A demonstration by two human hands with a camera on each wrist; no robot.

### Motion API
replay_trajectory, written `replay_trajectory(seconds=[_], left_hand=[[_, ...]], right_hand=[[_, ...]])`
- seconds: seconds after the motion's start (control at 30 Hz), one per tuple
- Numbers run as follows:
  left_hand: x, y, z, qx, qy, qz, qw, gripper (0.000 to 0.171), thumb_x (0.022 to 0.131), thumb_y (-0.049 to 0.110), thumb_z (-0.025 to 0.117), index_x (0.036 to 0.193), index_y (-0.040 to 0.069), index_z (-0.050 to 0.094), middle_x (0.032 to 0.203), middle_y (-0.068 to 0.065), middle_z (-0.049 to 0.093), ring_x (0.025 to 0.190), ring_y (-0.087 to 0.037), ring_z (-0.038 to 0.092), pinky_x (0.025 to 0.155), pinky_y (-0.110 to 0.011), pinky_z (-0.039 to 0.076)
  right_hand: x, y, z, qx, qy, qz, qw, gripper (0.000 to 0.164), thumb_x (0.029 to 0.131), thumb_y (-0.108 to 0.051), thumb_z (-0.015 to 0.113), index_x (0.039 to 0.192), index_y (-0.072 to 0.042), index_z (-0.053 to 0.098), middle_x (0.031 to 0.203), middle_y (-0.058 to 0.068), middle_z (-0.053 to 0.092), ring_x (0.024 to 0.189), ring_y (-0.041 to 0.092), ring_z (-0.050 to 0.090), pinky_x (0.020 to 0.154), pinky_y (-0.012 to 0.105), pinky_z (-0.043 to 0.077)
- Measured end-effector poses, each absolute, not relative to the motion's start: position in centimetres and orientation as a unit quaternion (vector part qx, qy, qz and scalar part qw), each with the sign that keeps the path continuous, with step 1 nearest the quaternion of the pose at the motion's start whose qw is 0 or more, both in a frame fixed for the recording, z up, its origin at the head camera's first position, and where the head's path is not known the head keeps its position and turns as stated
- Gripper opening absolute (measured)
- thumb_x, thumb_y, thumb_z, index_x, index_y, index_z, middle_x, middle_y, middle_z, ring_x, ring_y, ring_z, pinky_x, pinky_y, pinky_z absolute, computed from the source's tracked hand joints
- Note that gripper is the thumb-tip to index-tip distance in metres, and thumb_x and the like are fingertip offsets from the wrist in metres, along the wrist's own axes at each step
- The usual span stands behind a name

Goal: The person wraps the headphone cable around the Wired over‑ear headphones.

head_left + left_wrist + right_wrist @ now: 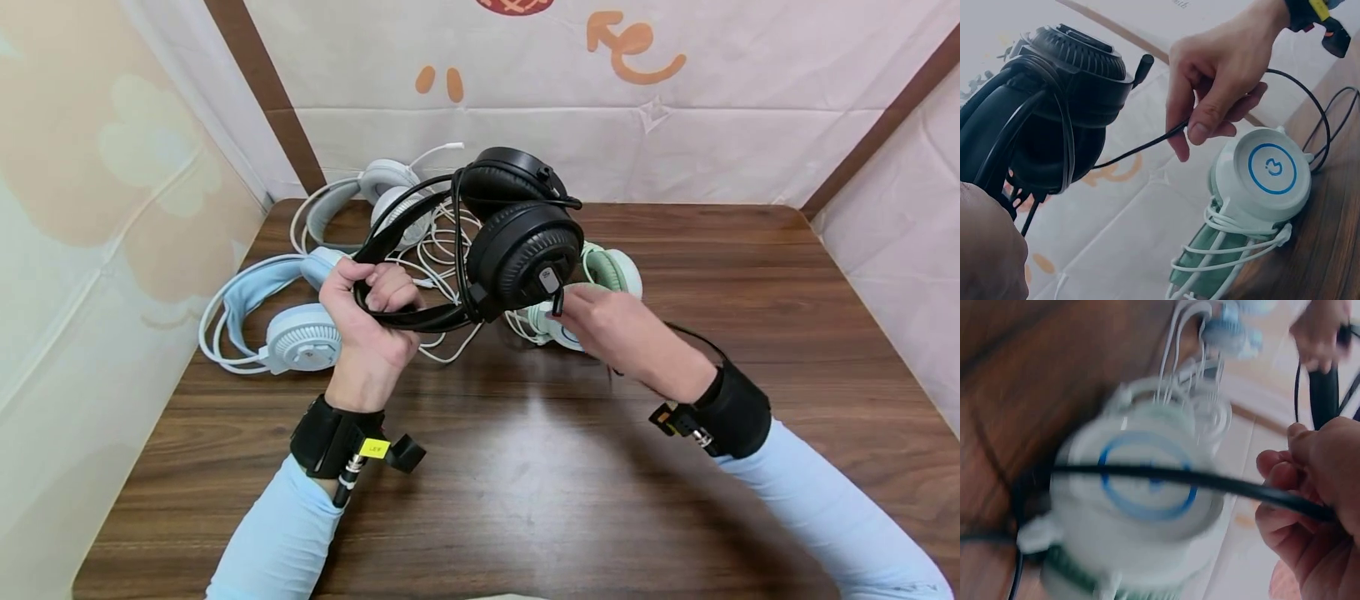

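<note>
My left hand [373, 321] grips the headband of a black headset [525, 242] and holds it up above the table. Black cable loops run around its band and ear cups, and a short microphone boom [1142, 70] sticks out from one cup. Between thumb and fingers, my right hand [1219, 78] pinches the headset's black cable [1141, 149], to the right of the cups. Just below that hand lies a green and white headset [1272, 172] with its own white cable wound round the band. The black cable passes in front of it in the right wrist view.
On the wooden table [540, 492], a light blue headset [303, 337] lies at the left. Behind it is a white and grey headset [333, 208] with its microphone raised. Tangled white cables [442, 258] lie between the headsets. Printed cloth walls [525, 150] stand around the table.
</note>
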State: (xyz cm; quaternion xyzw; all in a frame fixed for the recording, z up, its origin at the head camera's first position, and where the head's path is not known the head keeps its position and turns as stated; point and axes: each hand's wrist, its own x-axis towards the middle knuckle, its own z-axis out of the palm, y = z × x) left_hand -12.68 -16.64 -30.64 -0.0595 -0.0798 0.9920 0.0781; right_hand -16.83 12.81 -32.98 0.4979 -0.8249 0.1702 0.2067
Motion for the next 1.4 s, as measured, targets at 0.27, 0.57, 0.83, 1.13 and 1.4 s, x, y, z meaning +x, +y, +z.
replay_trajectory(seconds=[0.27,0.57,0.83,1.13,1.4], left_hand=[[-13.1,-16.4,-30.4,-0.102,-0.038,0.994,0.027,0.022,0.061,0.0,0.053,0.059,0.011,0.034,0.047,0.004,0.026,0.035,-0.011,0.028,0.041,-0.019,0.019],[-13.2,-16.2,-30.4,-0.12,0.021,0.993,-0.006,0.03,0.058,-0.002,0.056,0.057,0.016,0.031,0.044,0.005,0.027,0.034,-0.009,0.027,0.042,-0.017,0.017],[-13.1,-15.7,-30.4,-0.067,0.175,0.981,-0.043,0.04,0.084,0.003,0.044,0.052,0.018,0.027,0.043,0.008,0.026,0.033,-0.003,0.028,0.046,-0.015,0.013],[-12.5,-15.3,-30.4,-0.02,0.328,0.943,-0.057,0.047,0.096,0.006,0.033,0.053,0.022,0.024,0.052,0.01,0.013,0.035,0.003,0.027,0.048,-0.016,0.01],[-12.0,-15.2,-30.3,-0.002,0.383,0.923,-0.019,0.046,0.097,0.009,0.041,0.053,0.024,0.035,0.051,0.011,0.017,0.037,0.004,0.026,0.049,-0.016,0.009]], right_hand=[[-12.6,8.9,-32.9,0.533,-0.794,0.158,0.246,0.017,0.093,-0.013,0.072,0.104,-0.003,0.065,0.082,0.002,0.065,0.067,0.015,0.067,0.057,0.029,0.056],[-10.6,8.1,-31.2,0.543,-0.789,0.189,0.214,0.011,0.102,-0.017,0.061,0.101,-0.006,0.063,0.079,-0.003,0.062,0.06,0.007,0.057,0.053,0.024,0.051],[-10.3,8.0,-30.6,0.543,-0.782,0.159,0.262,0.013,0.094,-0.017,0.069,0.087,-0.011,0.061,0.068,-0.004,0.055,0.048,0.008,0.051,0.044,0.025,0.045],[-10.2,8.3,-29.1,0.56,-0.761,0.126,0.3,0.012,0.088,-0.017,0.075,0.084,-0.012,0.065,0.068,-0.004,0.054,0.052,0.006,0.053,0.044,0.025,0.045],[-10.6,8.7,-27.4,0.586,-0.749,0.09,0.296,0.02,0.087,-0.019,0.079,0.082,-0.011,0.061,0.069,-0.003,0.054,0.06,0.009,0.06,0.048,0.028,0.049]])
